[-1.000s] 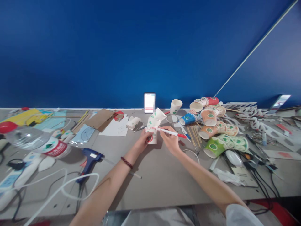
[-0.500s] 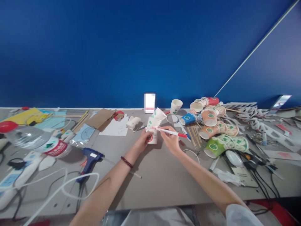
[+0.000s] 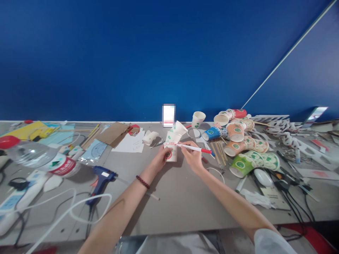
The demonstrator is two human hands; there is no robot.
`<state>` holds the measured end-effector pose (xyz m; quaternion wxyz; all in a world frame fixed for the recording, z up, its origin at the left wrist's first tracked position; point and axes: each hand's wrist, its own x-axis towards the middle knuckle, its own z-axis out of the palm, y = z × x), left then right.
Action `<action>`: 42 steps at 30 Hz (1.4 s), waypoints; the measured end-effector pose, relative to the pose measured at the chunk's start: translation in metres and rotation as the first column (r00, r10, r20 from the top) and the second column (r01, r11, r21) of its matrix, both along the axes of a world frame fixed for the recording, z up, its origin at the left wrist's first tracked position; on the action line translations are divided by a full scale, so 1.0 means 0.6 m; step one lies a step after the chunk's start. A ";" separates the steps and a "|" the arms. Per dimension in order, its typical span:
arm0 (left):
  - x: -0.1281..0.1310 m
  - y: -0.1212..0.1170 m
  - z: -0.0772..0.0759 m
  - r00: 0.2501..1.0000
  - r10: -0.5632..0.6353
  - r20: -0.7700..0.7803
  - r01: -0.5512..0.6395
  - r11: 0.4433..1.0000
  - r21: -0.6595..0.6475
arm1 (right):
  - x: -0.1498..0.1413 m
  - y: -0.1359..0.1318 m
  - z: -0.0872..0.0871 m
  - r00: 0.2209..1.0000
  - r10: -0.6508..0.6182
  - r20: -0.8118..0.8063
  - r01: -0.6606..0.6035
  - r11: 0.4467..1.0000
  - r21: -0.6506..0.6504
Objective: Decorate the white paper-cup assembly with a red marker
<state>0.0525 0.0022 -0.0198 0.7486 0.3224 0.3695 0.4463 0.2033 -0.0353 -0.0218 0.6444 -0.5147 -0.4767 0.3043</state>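
Note:
My left hand (image 3: 160,157) is closed around the lower left side of several joined paper cups (image 3: 172,144), white with green marks. Red scalloped lines run across the lower cup, which also bears a round red logo. In my right hand (image 3: 192,155) is a red-and-white marker pen (image 3: 197,149), pinched between the fingers. Its tip meets the cup at the scalloped line, though the exact contact is too small to make out. Behind the cups a phone (image 3: 168,115) with a blurred screen stands against the blue wall.
Bent rows of coloured paper cups, including a green cup (image 3: 241,165), lie to the right beside wooden sticks (image 3: 219,153). A white cup (image 3: 198,119) stands at the back. Leftward are a blue glue gun (image 3: 102,181), a plastic bottle (image 3: 39,157) and a power strip (image 3: 21,201).
The red scalloped line on the cup looks slightly different near the pen tip. My right hand and the marker have shifted very slightly; my left hand stays in place.

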 end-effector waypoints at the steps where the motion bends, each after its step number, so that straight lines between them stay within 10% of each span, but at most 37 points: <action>1: 0.000 0.000 0.000 1.000 0.001 0.001 -0.001 1.000 -0.001 | 0.000 0.000 0.000 1.000 -0.003 -0.001 0.003 1.000 0.001; 42: 0.001 -0.004 0.002 1.000 0.017 -0.018 -0.017 1.000 -0.005 | -0.002 0.000 0.006 1.000 0.006 -0.013 -0.006 1.000 -0.019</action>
